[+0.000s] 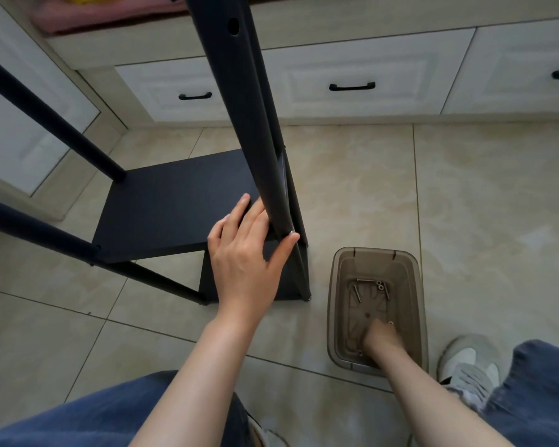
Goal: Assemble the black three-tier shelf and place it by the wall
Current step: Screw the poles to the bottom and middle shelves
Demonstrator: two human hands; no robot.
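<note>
The black shelf frame stands on the tiled floor, with black posts (252,117) rising toward the camera and a black shelf board (175,201) fixed low between them. My left hand (246,253) rests against the near right post at the board's corner, its thumb pressing a silver screw head (291,233). My right hand (381,337) reaches down into a translucent brown plastic bin (336,304) on the floor to the right. Several silver screws and nuts (373,287) lie in the bin; the fingertips are blurred and what they touch is hidden.
White cabinet drawers with black handles (352,87) run along the back, and a cabinet side (29,130) stands at the left. My blue-jeaned legs and a grey-white sneaker (468,366) fill the bottom of the view. A lower black panel (291,282) sits under the board.
</note>
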